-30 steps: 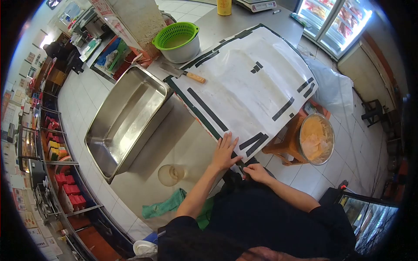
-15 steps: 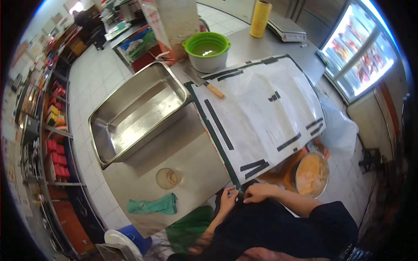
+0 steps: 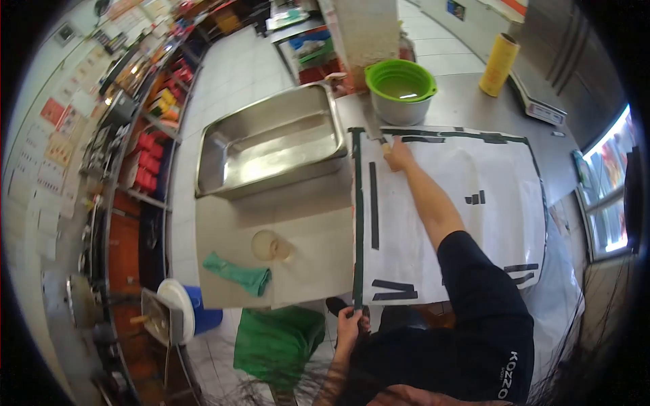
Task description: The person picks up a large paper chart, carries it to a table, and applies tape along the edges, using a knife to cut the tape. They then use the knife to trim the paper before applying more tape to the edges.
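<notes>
My right hand reaches to the far left part of the white sheet, fingers closed round the wooden handle of a knife. The blade points away and is mostly hard to make out. My left hand is at the near edge of the table, its fingers pinched at the lower end of the dark green tape strip along the sheet's left border. Pieces of black tape lie on the sheet.
A deep steel pan stands at the left, with a clear glass and a green cloth nearer. Behind the sheet are a green colander in a metal pot, a yellow roll and a scale.
My right hand has left the near corner, stretched forward across the sheet and taken hold of the knife handle. My left hand stays at the corner. The camera view has turned.
</notes>
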Tool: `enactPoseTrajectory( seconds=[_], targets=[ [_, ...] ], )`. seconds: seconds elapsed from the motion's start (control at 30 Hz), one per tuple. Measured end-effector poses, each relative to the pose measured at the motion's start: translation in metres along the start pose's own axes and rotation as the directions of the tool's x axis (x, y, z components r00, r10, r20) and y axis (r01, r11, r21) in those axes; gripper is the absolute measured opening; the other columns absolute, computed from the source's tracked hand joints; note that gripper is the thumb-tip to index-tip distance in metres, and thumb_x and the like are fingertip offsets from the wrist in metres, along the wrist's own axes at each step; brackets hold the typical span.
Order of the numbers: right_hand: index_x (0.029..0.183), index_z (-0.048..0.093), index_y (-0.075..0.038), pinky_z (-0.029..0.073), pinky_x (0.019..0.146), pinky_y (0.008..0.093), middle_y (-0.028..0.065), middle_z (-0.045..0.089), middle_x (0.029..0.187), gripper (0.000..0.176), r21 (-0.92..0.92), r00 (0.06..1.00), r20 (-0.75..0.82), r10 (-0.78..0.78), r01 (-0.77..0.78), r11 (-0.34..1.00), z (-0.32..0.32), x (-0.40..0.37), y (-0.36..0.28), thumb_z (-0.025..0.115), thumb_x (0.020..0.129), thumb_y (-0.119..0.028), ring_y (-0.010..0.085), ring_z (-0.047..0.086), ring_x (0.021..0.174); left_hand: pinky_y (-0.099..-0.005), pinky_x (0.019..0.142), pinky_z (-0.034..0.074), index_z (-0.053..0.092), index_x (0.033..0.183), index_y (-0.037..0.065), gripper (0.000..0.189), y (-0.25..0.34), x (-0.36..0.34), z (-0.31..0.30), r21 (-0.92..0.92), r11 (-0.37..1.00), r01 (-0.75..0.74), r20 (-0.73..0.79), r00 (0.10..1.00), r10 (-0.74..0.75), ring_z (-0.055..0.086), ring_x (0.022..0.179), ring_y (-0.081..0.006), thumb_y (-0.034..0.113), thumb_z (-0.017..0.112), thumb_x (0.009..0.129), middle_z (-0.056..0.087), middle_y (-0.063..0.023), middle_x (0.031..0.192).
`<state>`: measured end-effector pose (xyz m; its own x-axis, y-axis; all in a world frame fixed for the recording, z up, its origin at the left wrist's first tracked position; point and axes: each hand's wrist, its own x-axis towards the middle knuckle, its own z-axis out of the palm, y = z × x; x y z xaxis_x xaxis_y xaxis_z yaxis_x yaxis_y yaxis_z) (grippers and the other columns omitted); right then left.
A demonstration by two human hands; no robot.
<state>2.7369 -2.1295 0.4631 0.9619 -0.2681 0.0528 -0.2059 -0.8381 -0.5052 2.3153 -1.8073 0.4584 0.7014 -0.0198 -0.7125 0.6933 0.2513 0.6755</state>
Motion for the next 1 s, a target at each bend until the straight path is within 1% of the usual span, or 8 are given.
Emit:
enactPoseTrajectory(
  seconds=[0.1, 0.17, 0.3, 0.43, 0.5, 0.53, 0.7, 1.0],
  targets=[
    [0.102, 0.049, 0.000, 0.049, 0.048, 0.0385, 0.0170, 0.061, 0.083, 0.034, 0.393, 0.741, 0.669, 0.057, -0.418, 0.819, -0.036, -0.010, -0.005, 0.061, 0.080, -0.023, 0.0264, 0.063, 0.065, -0.0333, 0.054, 0.052, 0.039, 0.113, 0.000, 0.033, 0.001, -0.005, 0.006, 0.028, 0.999, -0.040, -0.052, 0.998, 0.041, 0.063, 0.061, -0.0218, 0.013, 0.059, 0.090, 0.063, -0.0138, 0.076],
    [0.094, 0.048, -0.003, 0.038, 0.032, 0.0317, 0.0096, 0.054, 0.069, 0.023, 0.644, 0.752, 0.647, 0.130, -0.629, 0.435, -0.048, -0.053, -0.003, 0.056, 0.078, -0.018, 0.0157, 0.047, 0.040, -0.0332, 0.055, 0.052, 0.040, 0.113, 0.000, 0.032, 0.006, -0.005, 0.007, 0.052, 0.995, -0.080, -0.065, 0.994, 0.084, 0.064, 0.063, -0.0218, 0.013, 0.059, 0.091, 0.064, -0.0139, 0.077],
    [0.093, 0.045, -0.004, 0.037, 0.032, 0.0294, 0.0040, 0.046, 0.057, 0.014, 0.704, 0.908, 0.417, 0.040, -0.350, 0.617, -0.096, -0.199, 0.007, 0.048, 0.087, -0.017, 0.0140, 0.044, 0.037, -0.0303, 0.055, 0.051, 0.041, 0.111, 0.001, 0.033, 0.001, -0.010, 0.001, 0.033, 0.995, -0.092, -0.062, 0.994, 0.094, 0.064, 0.062, -0.0200, 0.013, 0.062, 0.089, 0.066, -0.0156, 0.079],
    [0.101, 0.050, -0.006, 0.037, 0.038, 0.0259, 0.0010, 0.048, 0.060, 0.023, 0.393, 0.759, 0.651, 0.031, -0.371, 0.841, -0.144, -0.353, -0.003, 0.041, 0.097, -0.027, 0.0092, 0.045, 0.043, -0.0278, 0.054, 0.051, 0.041, 0.109, 0.001, 0.032, -0.015, -0.009, 0.002, -0.025, 0.984, -0.174, -0.065, 0.983, 0.172, 0.064, 0.061, -0.0180, 0.012, 0.063, 0.089, 0.067, -0.0158, 0.081],
    [0.106, 0.053, 0.000, 0.046, 0.060, 0.0339, 0.0138, 0.058, 0.071, 0.028, 0.370, 0.742, 0.562, -0.367, 0.171, 0.913, -0.144, -0.401, 0.005, 0.051, 0.093, -0.026, 0.0228, 0.059, 0.066, -0.0271, 0.052, 0.050, 0.042, 0.109, 0.001, 0.031, -0.013, -0.010, 0.004, 0.008, 0.977, -0.213, -0.090, 0.973, 0.212, 0.063, 0.060, -0.0173, 0.012, 0.063, 0.089, 0.067, -0.0150, 0.081],
    [0.110, 0.053, 0.001, 0.048, 0.067, 0.0389, 0.0218, 0.062, 0.078, 0.033, 0.327, 0.685, 0.676, -0.272, 0.052, 0.944, -0.142, -0.415, -0.001, 0.055, 0.090, -0.026, 0.0319, 0.064, 0.075, -0.0267, 0.051, 0.049, 0.043, 0.109, 0.001, 0.031, -0.013, -0.011, 0.007, 0.025, 0.972, -0.233, -0.113, 0.966, 0.234, 0.063, 0.058, -0.0168, 0.012, 0.063, 0.088, 0.067, -0.0144, 0.080],
    [0.098, 0.053, -0.002, 0.045, 0.069, 0.0497, 0.0244, 0.062, 0.079, 0.029, 0.302, 0.648, 0.650, -0.397, 0.259, 0.917, -0.127, -0.434, -0.007, 0.053, 0.091, -0.030, 0.0441, 0.059, 0.079, -0.0258, 0.048, 0.047, 0.051, 0.106, 0.002, 0.026, -0.014, -0.015, 0.011, 0.182, 0.935, -0.304, -0.163, 0.928, 0.334, 0.061, 0.055, -0.0139, 0.013, 0.063, 0.087, 0.069, -0.0114, 0.076],
    [0.097, 0.050, -0.005, 0.045, 0.067, 0.0516, 0.0231, 0.062, 0.076, 0.030, 0.179, 0.605, 0.677, -0.419, 0.417, 0.891, -0.127, -0.421, -0.023, 0.052, 0.091, -0.035, 0.0445, 0.059, 0.077, -0.0253, 0.049, 0.043, 0.056, 0.105, 0.002, 0.025, -0.022, -0.014, 0.014, 0.396, 0.791, -0.466, -0.140, 0.821, 0.554, 0.057, 0.053, -0.0108, 0.014, 0.064, 0.085, 0.070, -0.0081, 0.075]
  ],
)
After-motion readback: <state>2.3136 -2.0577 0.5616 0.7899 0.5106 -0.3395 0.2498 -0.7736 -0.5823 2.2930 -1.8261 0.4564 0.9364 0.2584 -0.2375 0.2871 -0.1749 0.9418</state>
